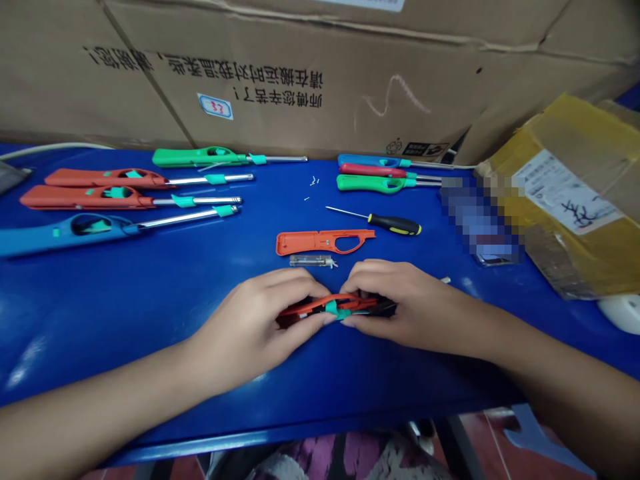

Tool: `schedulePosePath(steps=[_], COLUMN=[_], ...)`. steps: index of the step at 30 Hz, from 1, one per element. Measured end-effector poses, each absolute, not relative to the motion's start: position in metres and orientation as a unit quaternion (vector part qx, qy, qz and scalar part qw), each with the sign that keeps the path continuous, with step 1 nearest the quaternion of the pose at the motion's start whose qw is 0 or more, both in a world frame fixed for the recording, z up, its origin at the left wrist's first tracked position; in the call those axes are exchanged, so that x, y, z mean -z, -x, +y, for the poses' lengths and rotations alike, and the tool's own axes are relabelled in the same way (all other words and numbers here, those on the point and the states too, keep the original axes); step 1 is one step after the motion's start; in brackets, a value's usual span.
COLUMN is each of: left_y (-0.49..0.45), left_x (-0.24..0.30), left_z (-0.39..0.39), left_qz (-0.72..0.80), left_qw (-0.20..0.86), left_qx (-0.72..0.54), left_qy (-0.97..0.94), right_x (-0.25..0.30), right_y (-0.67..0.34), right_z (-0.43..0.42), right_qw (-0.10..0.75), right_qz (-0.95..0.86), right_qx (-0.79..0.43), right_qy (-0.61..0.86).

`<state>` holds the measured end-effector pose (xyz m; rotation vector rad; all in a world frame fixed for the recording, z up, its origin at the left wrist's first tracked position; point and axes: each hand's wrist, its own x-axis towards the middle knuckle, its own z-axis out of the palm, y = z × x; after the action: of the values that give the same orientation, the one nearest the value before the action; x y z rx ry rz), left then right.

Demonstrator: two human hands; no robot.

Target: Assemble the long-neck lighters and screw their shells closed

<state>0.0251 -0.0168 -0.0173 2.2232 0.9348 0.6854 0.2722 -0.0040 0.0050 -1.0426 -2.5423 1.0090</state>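
Both hands grip an opened orange lighter body [310, 307] above the front of the blue table. My left hand [255, 327] closes around its handle end, thumb near a green trigger [337, 311]. At the other end, my right hand [407, 300] pinches the body and covers much of it. Just beyond lies a loose orange handle half [315, 243] with a finger hole. Between that half and my hands rests a small clear fuel tank [311, 261]. A black and yellow screwdriver [395, 223] lies farther back, with several tiny screws [314, 181] to its left.
Long-necked lighters lie in rows at the back: a blue one [65, 233] and an orange one [85, 197] at left, a green one [370, 183] at right. A large cardboard box [350, 80] stands behind. A taped parcel [575, 200] and a phone [485, 227] sit at right.
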Motion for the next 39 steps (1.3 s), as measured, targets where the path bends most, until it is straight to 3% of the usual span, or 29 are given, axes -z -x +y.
schedulePosePath(steps=[7, 39], left_y=[-0.0283, -0.0303], left_x=[0.0104, 0.0082], left_z=[-0.0142, -0.0106], left_qz=[0.369, 0.382], left_qw=[0.392, 0.505], left_qx=[-0.280, -0.263], left_qy=[-0.795, -0.728], right_x=[-0.0081, -0.0116], right_y=[-0.2709, -0.2729], right_z=[-0.0027, -0.0100], right_qw=[0.116, 0.034], right_qz=[-0.858, -0.896], right_qx=[-0.348, -0.277], right_qy=[0.359, 0.346])
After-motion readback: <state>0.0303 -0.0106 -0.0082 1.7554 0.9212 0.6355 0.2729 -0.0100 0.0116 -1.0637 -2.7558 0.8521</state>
